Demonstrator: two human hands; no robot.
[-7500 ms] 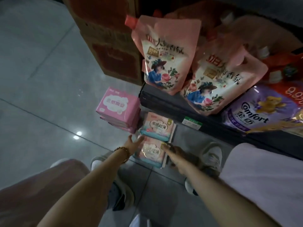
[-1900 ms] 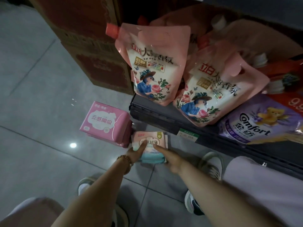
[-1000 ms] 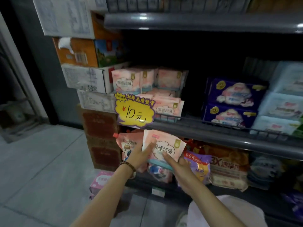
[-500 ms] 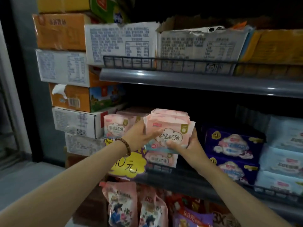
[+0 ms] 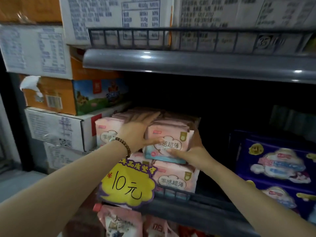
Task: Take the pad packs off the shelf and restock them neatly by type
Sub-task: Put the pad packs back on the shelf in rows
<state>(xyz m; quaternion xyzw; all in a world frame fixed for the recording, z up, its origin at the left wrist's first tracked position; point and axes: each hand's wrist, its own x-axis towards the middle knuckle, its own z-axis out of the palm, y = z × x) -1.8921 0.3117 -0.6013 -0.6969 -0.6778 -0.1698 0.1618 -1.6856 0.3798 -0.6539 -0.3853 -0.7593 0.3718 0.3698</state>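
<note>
A pink pad pack point(image 5: 171, 142) with a teal lower edge sits on top of the pink stack on the middle shelf point(image 5: 196, 204). My left hand point(image 5: 136, 132) grips its left side, thumb across the front and fingers stretched over the top. My right hand point(image 5: 191, 153) holds its right side and lower edge. Another pink pad pack point(image 5: 176, 180) lies directly below it. More pink packs point(image 5: 106, 132) stand to the left, partly hidden by my left wrist.
A yellow "10元" price sign point(image 5: 128, 185) hangs off the shelf rail. Dark blue pad packs point(image 5: 277, 165) fill the right side. Cardboard boxes point(image 5: 56, 129) are stacked at left. The upper shelf point(image 5: 188, 62) carries cartons. Pink refill pouches point(image 5: 119, 223) hang below.
I lifted the pink packs from the floor up to the middle shelf. In the last half second they went from in front of the shelf onto the pink stack.
</note>
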